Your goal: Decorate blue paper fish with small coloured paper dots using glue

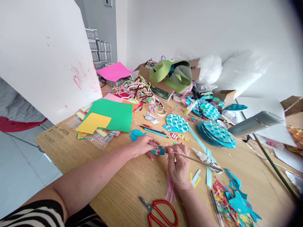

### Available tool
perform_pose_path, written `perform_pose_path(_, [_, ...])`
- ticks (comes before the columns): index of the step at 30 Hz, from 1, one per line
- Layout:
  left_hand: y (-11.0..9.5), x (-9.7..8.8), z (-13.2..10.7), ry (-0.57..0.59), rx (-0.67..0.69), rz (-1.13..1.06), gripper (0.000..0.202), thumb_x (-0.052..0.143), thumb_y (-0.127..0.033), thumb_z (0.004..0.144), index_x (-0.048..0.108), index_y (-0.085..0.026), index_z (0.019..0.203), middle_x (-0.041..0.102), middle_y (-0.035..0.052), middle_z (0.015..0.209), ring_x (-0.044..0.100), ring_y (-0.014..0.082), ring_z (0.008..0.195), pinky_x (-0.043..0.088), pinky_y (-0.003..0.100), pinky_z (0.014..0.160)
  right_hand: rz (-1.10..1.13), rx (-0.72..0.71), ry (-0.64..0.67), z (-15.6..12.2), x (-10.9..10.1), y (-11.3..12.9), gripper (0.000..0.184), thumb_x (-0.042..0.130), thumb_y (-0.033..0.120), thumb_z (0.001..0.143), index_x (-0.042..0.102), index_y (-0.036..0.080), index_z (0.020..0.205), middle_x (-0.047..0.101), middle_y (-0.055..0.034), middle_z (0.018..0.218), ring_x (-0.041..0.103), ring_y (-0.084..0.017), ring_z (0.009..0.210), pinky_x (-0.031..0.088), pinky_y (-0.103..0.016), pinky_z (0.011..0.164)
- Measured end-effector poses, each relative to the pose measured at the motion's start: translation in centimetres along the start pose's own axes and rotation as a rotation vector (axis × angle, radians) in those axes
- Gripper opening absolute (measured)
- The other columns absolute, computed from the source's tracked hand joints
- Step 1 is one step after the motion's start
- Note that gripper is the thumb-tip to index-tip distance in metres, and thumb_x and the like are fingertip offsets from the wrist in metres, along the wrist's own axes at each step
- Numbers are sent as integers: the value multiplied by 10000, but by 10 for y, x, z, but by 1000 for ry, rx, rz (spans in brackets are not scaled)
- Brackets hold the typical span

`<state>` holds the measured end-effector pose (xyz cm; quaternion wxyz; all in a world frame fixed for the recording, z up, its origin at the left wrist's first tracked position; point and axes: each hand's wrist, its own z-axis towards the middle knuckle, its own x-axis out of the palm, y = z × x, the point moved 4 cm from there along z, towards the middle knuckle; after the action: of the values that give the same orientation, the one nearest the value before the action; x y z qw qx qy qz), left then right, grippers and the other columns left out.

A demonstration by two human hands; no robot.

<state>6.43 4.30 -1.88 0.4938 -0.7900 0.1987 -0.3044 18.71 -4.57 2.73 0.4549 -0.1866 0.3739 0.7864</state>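
Observation:
My left hand (145, 146) pinches a small blue paper fish (158, 150) patterned with coloured triangles, above the middle of the table. In my right hand (178, 164) is a thin wooden stick (196, 160); its near end meets the fish's right edge, and the rest points out to the right. Behind the stick lies a white glue bottle (201, 155). Close by are a striped red paper fish (174, 136) and a plain blue paper fish (136, 135). Red-handled scissors (161, 211) rest at the front, below pink paper strips (169, 189).
Coloured paper sheets (113, 115) pile up at the left. Woven blue discs (216, 134) are stacked at the right, near a grey thermos flask (257, 123). Paper scraps (224, 198) cover the front right. A white board (52, 56) stands along the left edge.

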Motion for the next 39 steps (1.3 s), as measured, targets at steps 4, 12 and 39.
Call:
perform_pose_path(4, [1,-1,0,0,2,-3,275,671,-130,639,636,-104,910,675,83,815,659,194,744,548,263,506,6,-3,-13,-1,0,-2,191,428,198,928,603,210,852,611,-22,729,482,-186,772,348,-361,737])
perform_pose_path(12, [1,-1,0,-2,4,-5,269,679,-135,638,639,-105,903,677,84,815,658,194,749,547,256,508,-12,17,-9,-1,0,-3,201,423,220,931,604,209,843,604,-29,734,496,-191,774,353,-373,744])
perform_pose_path(39, [-2,1,-2,32,2,52,371,700,-246,629,613,-97,957,686,146,923,680,249,795,517,236,435,44,306,-284,-1,-21,-31,347,383,348,952,627,184,767,607,-45,663,551,-189,743,413,-334,709])
